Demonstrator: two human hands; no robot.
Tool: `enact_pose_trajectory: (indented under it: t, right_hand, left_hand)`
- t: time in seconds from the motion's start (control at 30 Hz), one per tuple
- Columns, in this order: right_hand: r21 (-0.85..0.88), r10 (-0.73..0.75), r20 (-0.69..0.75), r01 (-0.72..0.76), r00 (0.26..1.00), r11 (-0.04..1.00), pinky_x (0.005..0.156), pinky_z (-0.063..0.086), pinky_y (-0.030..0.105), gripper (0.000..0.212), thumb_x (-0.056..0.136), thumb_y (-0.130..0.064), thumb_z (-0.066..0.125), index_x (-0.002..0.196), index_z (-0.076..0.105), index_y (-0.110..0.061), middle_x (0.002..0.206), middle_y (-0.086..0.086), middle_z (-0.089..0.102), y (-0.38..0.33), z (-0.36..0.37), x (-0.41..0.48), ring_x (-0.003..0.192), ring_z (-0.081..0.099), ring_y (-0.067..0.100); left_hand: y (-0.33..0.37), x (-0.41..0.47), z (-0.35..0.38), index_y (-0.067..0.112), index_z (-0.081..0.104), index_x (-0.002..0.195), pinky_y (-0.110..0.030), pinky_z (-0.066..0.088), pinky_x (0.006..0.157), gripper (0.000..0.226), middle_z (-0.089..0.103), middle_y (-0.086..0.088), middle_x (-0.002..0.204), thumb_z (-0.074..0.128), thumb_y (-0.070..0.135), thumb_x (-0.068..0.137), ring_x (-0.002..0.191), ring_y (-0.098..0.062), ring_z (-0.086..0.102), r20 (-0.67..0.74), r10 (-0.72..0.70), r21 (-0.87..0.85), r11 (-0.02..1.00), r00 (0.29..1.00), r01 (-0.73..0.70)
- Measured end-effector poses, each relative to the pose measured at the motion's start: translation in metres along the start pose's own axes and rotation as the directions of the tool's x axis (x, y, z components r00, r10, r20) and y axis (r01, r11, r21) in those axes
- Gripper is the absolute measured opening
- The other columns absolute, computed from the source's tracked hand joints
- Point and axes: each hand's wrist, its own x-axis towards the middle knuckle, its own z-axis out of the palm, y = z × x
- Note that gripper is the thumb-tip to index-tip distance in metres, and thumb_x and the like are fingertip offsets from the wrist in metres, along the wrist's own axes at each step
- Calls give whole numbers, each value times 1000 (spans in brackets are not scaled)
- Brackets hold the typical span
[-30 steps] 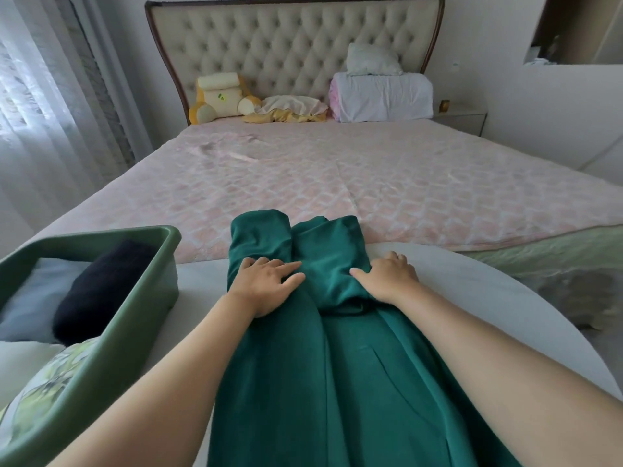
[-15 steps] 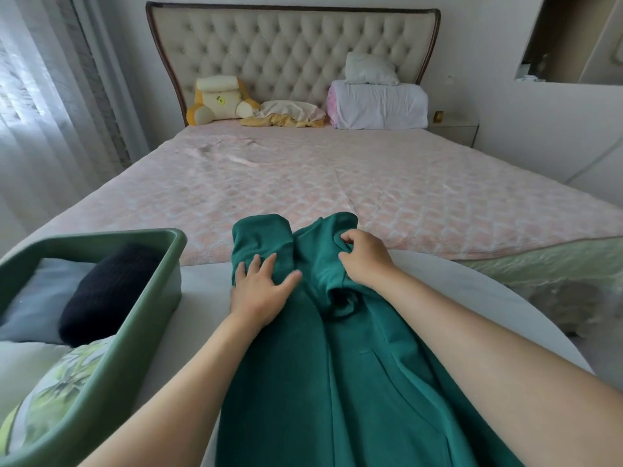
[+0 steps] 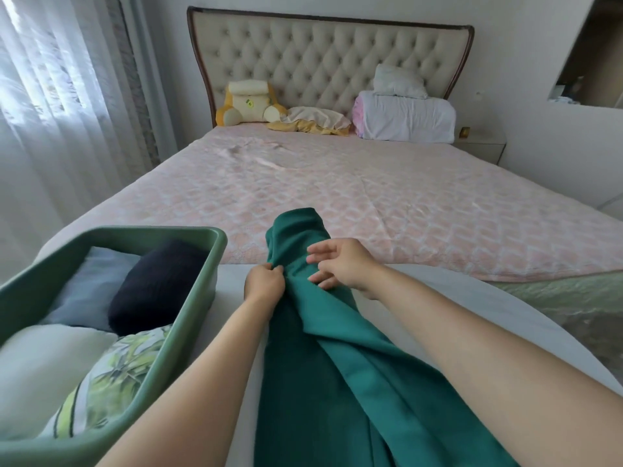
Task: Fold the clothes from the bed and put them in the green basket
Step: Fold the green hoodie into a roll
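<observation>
Garment: the green garment (image 3: 337, 382) lay lengthwise down the centre of the frame on a white surface (image 3: 472, 315), its far end reaching onto the bed (image 3: 371, 197).
Left hand: the left hand (image 3: 264, 284) pinched the garment's left edge with curled fingers, probably to anchor that side for a fold.
Right hand: the right hand (image 3: 344, 264) was spread and loose over the cloth, gripping nothing; contact could not be told.
Basket: the green basket (image 3: 202, 288) sat at lower left, near the garment and holding folded clothes, likely close for an easy drop.
</observation>
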Motion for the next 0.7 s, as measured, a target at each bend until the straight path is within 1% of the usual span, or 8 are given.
enact_pose_trajectory:
  t: [0.07,0.17,0.33,0.4,0.47,0.53,0.6,0.7]
  right_hand:
    - [-239,-134,-125,101,983,966,85,57,29,34,90,-1,63,115,69,-24,115,-5,70,11,-17,7,95,68,16]
    - [-508,-201,-40,153,979,847,108,37,23,46,82,-31,79,127,67,-32,138,-12,58,27,-14,11,127,52,8]
    - [-642,-96,103,140,990,754,124,13,49,93,80,-71,66,157,21,-45,169,-5,5,37,27,20,155,2,21]
    - [-732,-22,118,102,993,674,122,10,60,108,70,-83,61,157,8,-48,168,-9,-7,35,36,21,155,-9,21]
    - [-776,6,117,88,993,625,119,9,64,118,64,-89,60,158,4,-45,168,-9,-10,32,40,21,154,-12,21]
    - [-798,19,117,83,993,596,118,9,66,123,62,-91,58,159,0,-41,168,-8,-12,29,44,22,154,-14,23]
    - [-808,-2,95,78,996,585,118,13,66,126,61,-91,57,159,-1,-36,168,-7,-11,31,45,23,154,-12,24]
    - [-801,-41,41,58,998,596,119,18,61,132,60,-93,56,159,-3,-30,168,-7,-10,40,47,23,154,-11,23]
  left_hand:
    - [3,7,-4,6,63,106,-42,51,88,30,64,-12,100,39,24,103,95,-33,60,0,-13,20,1000,1000,13]
    - [4,18,-9,9,58,104,-44,50,93,28,62,-14,105,36,26,105,97,-34,58,-27,-32,19,999,999,33]
    - [17,30,-14,1,54,103,-36,46,70,14,60,-19,107,47,9,94,79,-27,53,-49,-79,193,977,996,87]
    - [33,30,-13,6,46,109,-41,47,75,23,51,-13,110,47,0,86,89,-26,50,-158,115,352,934,981,-53]
    - [50,34,-8,13,52,117,-37,43,83,42,50,-6,120,46,-5,80,106,-25,49,-190,505,527,776,842,-347]
    - [67,43,0,20,61,121,-32,39,91,45,56,1,128,44,-2,86,116,-23,51,95,720,589,515,687,-622]
    - [73,57,11,27,54,138,-35,33,108,40,48,4,146,38,18,102,136,-22,41,415,601,638,343,683,-689]
    - [52,97,23,38,15,156,-54,4,122,57,5,9,165,17,55,102,153,-25,-3,536,165,768,312,828,-559]
